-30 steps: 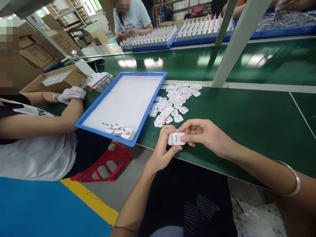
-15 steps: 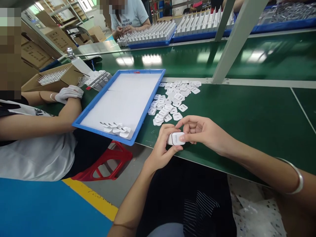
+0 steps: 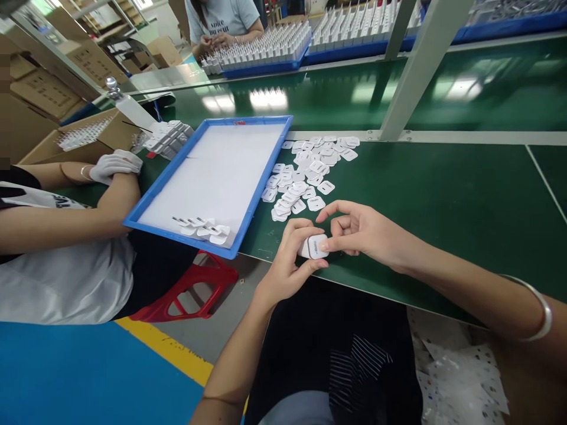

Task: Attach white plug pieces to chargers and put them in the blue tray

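Observation:
Near the table's front edge, my left hand [image 3: 290,260] is closed around a small white plastic casing [image 3: 315,247] with rounded corners. A dark line runs across the casing, and grey print shows on its face. The thumb of my right hand [image 3: 354,236] rests on that printed face from the right. My right index finger is lifted clear of the casing, while the other fingers are loosely curled. Just beyond both hands lies a loose pile of flat white rounded-square pieces [image 3: 315,203], many with a dark slot or mark.
Left of the pile, a blue-rimmed tray [image 3: 266,177] with a white liner holds several white pieces with pins [image 3: 204,229]. A co-worker's gloved hand [image 3: 116,166] lies past it. Blue trays of pronged white parts [image 3: 266,50] stand behind, near a slanted metal post [image 3: 425,71].
The whole view has shifted slightly, with the table appearing higher and a little further left. My right index finger has opened slightly away from the casing; the left hand's hold is unchanged.

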Action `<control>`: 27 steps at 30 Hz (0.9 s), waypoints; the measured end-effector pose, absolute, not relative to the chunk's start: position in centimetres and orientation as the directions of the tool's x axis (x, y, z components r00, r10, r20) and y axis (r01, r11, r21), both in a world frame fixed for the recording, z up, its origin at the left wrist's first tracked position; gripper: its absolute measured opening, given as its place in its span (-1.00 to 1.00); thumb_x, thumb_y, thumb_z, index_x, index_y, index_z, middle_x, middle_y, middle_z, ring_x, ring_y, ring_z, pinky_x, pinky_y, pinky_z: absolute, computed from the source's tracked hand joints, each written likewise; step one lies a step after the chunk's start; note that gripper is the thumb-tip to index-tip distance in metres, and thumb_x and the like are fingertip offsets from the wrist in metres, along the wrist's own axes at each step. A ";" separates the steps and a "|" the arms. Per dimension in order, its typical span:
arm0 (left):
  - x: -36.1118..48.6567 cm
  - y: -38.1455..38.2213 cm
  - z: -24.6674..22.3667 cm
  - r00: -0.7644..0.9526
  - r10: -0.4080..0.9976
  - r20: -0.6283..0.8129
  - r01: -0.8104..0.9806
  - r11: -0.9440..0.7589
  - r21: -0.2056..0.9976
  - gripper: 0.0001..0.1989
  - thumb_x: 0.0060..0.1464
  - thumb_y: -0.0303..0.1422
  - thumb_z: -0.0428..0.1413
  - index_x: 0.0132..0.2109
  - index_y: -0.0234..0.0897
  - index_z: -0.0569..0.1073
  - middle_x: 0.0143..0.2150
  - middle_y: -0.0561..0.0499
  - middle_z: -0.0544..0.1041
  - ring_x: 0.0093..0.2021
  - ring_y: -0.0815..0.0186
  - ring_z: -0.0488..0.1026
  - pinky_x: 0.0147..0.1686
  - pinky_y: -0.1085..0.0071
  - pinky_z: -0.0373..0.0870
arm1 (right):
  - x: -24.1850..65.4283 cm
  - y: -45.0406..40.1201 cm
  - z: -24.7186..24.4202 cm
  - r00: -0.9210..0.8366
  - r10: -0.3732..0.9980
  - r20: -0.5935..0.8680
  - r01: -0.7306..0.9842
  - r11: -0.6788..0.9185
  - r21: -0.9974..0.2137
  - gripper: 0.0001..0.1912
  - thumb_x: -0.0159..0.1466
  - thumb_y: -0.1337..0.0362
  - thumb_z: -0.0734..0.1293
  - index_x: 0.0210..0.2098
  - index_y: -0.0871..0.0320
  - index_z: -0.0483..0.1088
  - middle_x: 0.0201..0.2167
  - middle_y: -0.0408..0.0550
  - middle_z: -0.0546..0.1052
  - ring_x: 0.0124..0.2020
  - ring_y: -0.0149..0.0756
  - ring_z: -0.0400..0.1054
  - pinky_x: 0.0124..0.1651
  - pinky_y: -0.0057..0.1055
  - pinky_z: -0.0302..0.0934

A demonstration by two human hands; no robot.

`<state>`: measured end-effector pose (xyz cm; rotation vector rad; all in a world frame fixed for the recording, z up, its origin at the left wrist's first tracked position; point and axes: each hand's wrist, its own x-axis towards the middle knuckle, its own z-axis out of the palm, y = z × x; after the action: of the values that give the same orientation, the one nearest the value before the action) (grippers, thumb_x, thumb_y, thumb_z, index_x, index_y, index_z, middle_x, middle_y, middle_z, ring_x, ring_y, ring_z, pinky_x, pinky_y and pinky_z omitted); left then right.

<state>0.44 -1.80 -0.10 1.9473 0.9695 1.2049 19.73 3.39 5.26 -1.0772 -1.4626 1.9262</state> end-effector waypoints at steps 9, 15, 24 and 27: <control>-0.4 -1.5 -0.2 0.223 0.868 0.445 0.004 -0.457 0.890 -0.53 0.13 -0.07 0.14 0.10 -0.21 0.43 -0.02 -0.12 0.34 0.01 0.12 0.28 -0.01 0.21 0.29 | 19.2 3.3 4.6 -0.680 0.680 -0.274 -0.168 -0.508 -0.845 -0.65 0.33 -0.01 0.36 -0.12 0.14 0.33 -0.45 -0.14 0.46 -0.47 -0.40 0.31 -0.36 -0.43 0.24; -0.6 -1.3 -0.6 0.114 0.876 0.470 0.038 -0.476 0.879 -0.72 0.10 -0.17 0.19 -0.11 -0.22 0.46 -0.17 -0.06 0.36 -0.19 0.24 0.31 -0.23 0.30 0.26 | 19.1 3.9 3.7 -0.643 0.691 -0.330 -0.194 -0.564 -0.803 -0.67 0.36 0.01 0.32 -0.12 0.17 0.41 -0.46 -0.11 0.43 -0.43 -0.35 0.26 -0.31 -0.40 0.23; -0.5 -1.8 1.5 0.178 0.878 0.444 0.131 -0.468 0.874 -0.77 0.20 -0.17 0.11 -0.25 -0.25 0.46 -0.25 -0.05 0.39 -0.25 0.25 0.36 -0.24 0.28 0.31 | 19.6 4.4 2.7 -0.633 0.664 -0.398 -0.250 -0.662 -0.707 -0.71 0.33 0.06 0.36 -0.17 0.18 0.47 -0.43 -0.11 0.40 -0.41 -0.34 0.25 -0.27 -0.39 0.24; -2.0 -1.9 5.5 0.182 0.860 0.476 0.257 -0.509 0.822 -0.80 0.26 -0.22 0.07 -0.26 -0.24 0.46 -0.25 -0.04 0.41 -0.22 0.25 0.38 -0.17 0.27 0.34 | 19.6 4.4 2.3 -0.628 0.663 -0.407 -0.266 -0.675 -0.688 -0.71 0.32 0.07 0.38 -0.19 0.19 0.49 -0.44 -0.11 0.39 -0.40 -0.34 0.25 -0.27 -0.39 0.26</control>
<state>-1.95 -1.92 5.49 1.8796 1.0468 1.3360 19.64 4.35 2.31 -0.8989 -0.7994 2.2924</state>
